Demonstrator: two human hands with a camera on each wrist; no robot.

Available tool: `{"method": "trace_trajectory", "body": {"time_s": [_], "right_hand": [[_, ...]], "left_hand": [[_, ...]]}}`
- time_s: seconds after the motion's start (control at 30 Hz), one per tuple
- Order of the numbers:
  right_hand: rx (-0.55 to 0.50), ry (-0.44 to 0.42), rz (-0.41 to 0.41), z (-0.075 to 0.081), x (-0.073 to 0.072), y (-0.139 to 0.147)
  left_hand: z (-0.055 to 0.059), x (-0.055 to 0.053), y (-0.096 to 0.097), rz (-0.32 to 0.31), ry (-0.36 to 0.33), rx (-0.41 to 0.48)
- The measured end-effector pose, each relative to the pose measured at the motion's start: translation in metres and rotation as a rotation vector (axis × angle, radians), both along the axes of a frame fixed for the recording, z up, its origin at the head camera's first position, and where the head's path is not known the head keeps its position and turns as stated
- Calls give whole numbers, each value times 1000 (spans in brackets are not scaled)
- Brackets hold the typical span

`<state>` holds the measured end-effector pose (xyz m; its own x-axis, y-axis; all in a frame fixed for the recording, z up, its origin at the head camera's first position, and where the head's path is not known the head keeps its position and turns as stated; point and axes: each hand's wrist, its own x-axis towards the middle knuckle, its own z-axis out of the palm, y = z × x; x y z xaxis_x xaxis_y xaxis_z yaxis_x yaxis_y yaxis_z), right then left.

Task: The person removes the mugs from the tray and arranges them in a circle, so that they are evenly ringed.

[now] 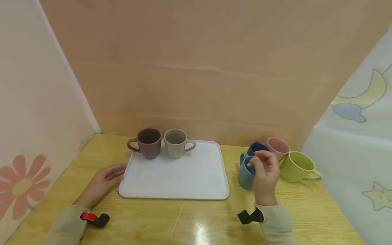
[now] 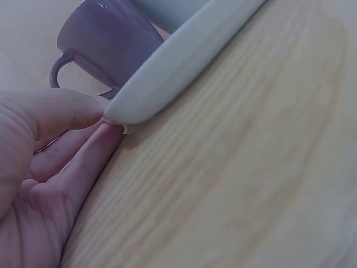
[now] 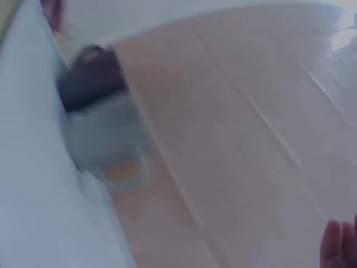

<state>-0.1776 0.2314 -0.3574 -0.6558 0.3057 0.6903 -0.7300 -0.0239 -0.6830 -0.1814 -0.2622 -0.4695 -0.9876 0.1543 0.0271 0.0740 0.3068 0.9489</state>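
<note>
left hand (image 1: 102, 182) and right hand (image 1: 266, 175) well apart. head view: left hand at the left edge of a white rectangular round-cornered tray (image 1: 174, 178), plastic by the look. right hand has fingers loosely bent, nothing seen in it, over a light blue round handled mug (image 1: 245, 178), glazed ceramic i guess; touching or not, can't tell. that mug stands on the yellow wood-grain table (image 1: 147, 217), right of the tray. should be stiff, fairly heavy for its size, slick, chips if knocked. best hold: the handle at its far left side, else rim and wall. near it: dark blue mug (image 1: 258, 147), pink mug (image 1: 278, 147), yellow-green mug (image 1: 295, 166) with handle to the right; likely handle alike. pink and yellow-green show bare insides; light blue one's inside partly hidden by the hand. tray bears purple-brown mug (image 1: 149, 146) and beige mug (image 1: 175, 146), both at its back edge.

left wrist view: thumb and fingers pinch the tray rim. tray seems stiff, light; uneven load, so grip both sides if lifting.

right wrist view: blurred; right fingertips bottom right, tray and its two mugs at left.
</note>
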Motion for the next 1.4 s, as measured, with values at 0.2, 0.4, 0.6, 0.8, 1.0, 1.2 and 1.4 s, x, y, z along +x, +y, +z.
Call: {"method": "trace_trajectory", "body": {"time_s": [0.2,0.4,0.6,0.8,1.0,1.2,1.4], "right_hand": [[382,-329,160,-25,-9,-59],[486,-554,294,-34,-32,-103],[499,-676,260,-41,-57,-136],[392,-768,190,-54,-73,-157],[300,-722,133,-62,-75,-173],[335,-664,78,-72,-84,-186],[294,-629,95,-80,-90,-198]], "left_hand": [[-1,2,2,-3,4,5],[2,4,1,-8,1,21],[2,1,0,-17,10,28],[1,1,1,-4,2,28],[2,0,5,0,10,28],[0,0,6,1,18,25],[2,3,4,9,4,10]]}}
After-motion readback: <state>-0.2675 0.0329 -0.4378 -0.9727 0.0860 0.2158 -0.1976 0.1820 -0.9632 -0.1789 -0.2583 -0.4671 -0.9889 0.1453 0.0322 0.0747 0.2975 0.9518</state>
